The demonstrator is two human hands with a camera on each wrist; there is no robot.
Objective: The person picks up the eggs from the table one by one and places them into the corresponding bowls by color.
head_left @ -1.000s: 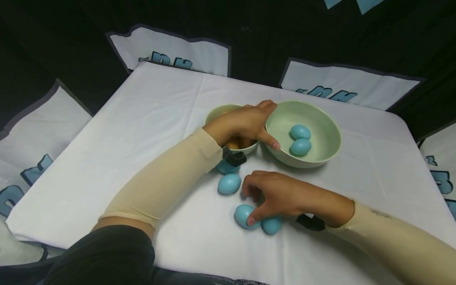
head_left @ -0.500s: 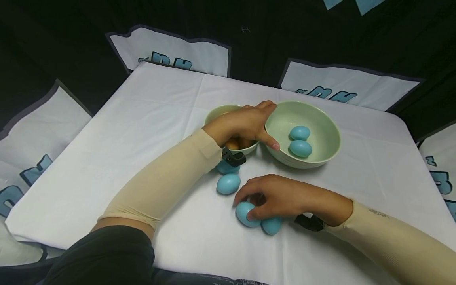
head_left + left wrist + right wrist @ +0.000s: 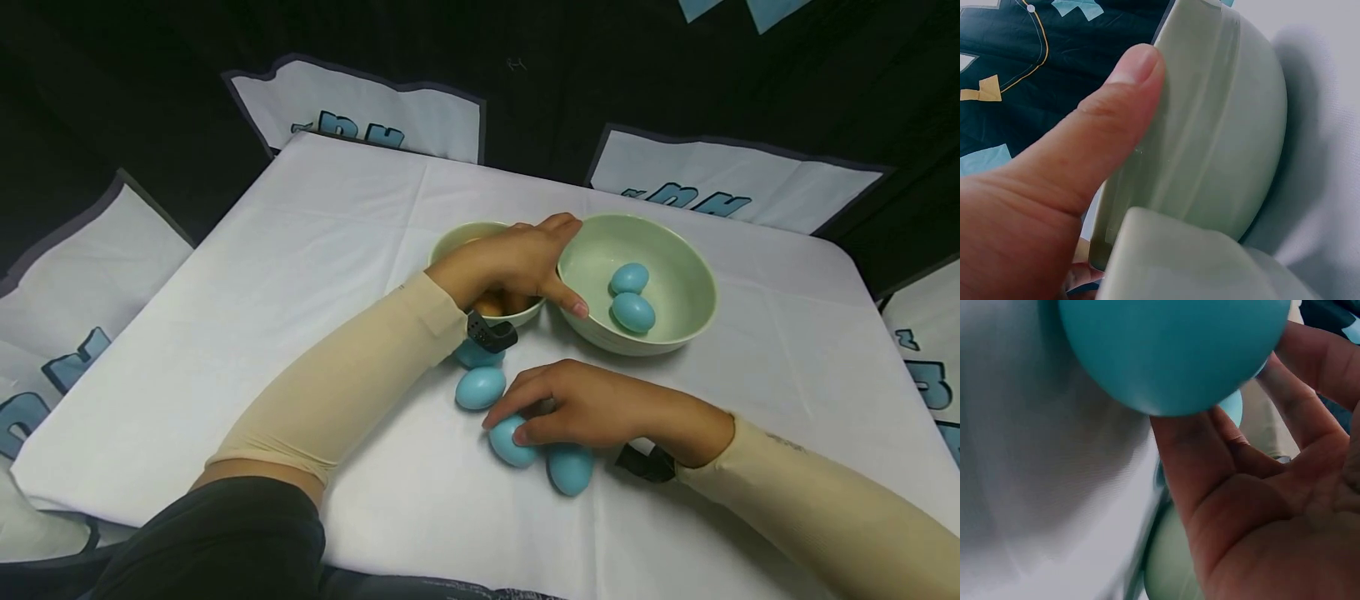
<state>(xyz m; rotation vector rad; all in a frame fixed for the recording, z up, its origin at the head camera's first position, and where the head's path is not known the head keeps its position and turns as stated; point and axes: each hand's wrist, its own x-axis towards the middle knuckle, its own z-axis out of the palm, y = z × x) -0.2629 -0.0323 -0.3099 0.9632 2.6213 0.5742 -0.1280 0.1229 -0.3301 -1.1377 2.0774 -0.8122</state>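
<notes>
Blue egg (image 3: pixel 512 442) first, head view: right hand (image 3: pixel 585 404) pinches it, thumb on the near side, forefinger on the far left, gap about egg-wide; probably gripped from both sides because a smooth round shell would roll under one finger. Can't tell if it bears on the white cloth (image 3: pixel 337 217). Second egg (image 3: pixel 570 469) is just beside it; third egg (image 3: pixel 481 388) and fourth egg (image 3: pixel 480 353) lie in line towards the smaller bowl (image 3: pixel 447 243), the fourth partly behind the left wrist. Larger bowl (image 3: pixel 682 283) has two eggs (image 3: pixel 633 312) inside, its wall presumably stopping them rolling off. Left hand (image 3: pixel 521 258) reaches over the smaller bowl and its brownish contents (image 3: pixel 489 305), spread wide, thumb and forefinger against the larger bowl's left side; looks like bracing, not lifting. Left wrist view: thumb (image 3: pixel 1104 112) extended, fairly straight, tip at the bowl's rim; other fingers mostly hidden, can't tell how hard they press. Right wrist view: palm faces the egg, digits meeting the shell at its edges, so a fingertip hold with the palm apart from it.
</notes>
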